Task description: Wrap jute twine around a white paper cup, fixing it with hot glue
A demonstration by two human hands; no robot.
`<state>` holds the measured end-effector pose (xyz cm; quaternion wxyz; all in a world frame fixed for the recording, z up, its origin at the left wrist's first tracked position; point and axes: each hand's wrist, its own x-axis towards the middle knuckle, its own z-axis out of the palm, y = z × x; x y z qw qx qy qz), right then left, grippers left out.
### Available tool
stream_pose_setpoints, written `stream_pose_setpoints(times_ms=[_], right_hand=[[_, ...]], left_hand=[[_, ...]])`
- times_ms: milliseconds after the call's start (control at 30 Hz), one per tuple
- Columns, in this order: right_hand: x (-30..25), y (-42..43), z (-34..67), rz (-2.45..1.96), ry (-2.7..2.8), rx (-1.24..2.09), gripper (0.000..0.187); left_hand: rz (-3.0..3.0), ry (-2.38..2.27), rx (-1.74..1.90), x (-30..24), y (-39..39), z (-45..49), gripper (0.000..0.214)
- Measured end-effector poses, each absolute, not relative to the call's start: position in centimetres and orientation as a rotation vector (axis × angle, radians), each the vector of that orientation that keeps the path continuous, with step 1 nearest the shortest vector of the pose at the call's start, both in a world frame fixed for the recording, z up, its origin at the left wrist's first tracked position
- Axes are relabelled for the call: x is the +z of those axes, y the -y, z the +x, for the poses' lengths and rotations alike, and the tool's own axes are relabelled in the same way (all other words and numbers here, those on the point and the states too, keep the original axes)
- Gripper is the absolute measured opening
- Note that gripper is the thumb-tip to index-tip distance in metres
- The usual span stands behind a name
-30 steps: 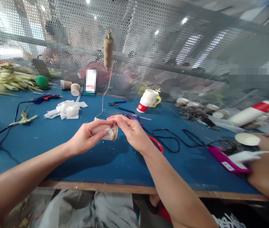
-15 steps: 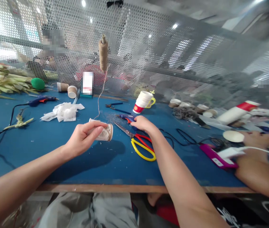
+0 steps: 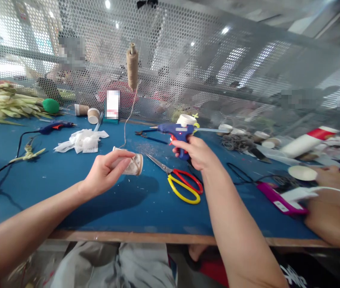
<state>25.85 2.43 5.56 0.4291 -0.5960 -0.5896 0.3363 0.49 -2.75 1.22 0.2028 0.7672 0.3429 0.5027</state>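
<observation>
Though apart, left hand (image 3: 105,171) clamped on round cup (image 3: 135,165), right hand (image 3: 199,153) on plastic glue gun (image 3: 178,131).

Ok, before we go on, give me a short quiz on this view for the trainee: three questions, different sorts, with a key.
1. Which hand grips a blue glue gun?
2. True or false: the scissors on the table have one red handle and one yellow handle.
3. The left hand holds: a) the twine spool; b) a small cup; c) the pliers.

Key:
1. The right hand.
2. True.
3. b.
</observation>
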Motion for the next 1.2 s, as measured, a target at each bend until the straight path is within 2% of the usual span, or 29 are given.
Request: stream_pose_setpoints(times_ms=[67,233,500,1200], right_hand=[[6.4,-0.7,25.3,-1.364,1.456,0.933,0.019],[6.3,2.2,23.6,-1.244,1.599,0.979,0.021],[6.0,3.6,22.6,-1.388,1.815,0.894,0.020],[6.6,4.2,22.3,-1.520,1.921,0.790,0.023]], left_hand=[[2.145,-0.985,1.404,1.2,2.7,0.5,0.021],[2.231,-0.971,1.397,0.8,2.0,0.3,0.020],[2.423,-0.966,1.437,0.2,0.8,-0.1,0.020],[2.508,-0.932,1.472,0.3,0.7,-0.1,0.016]])
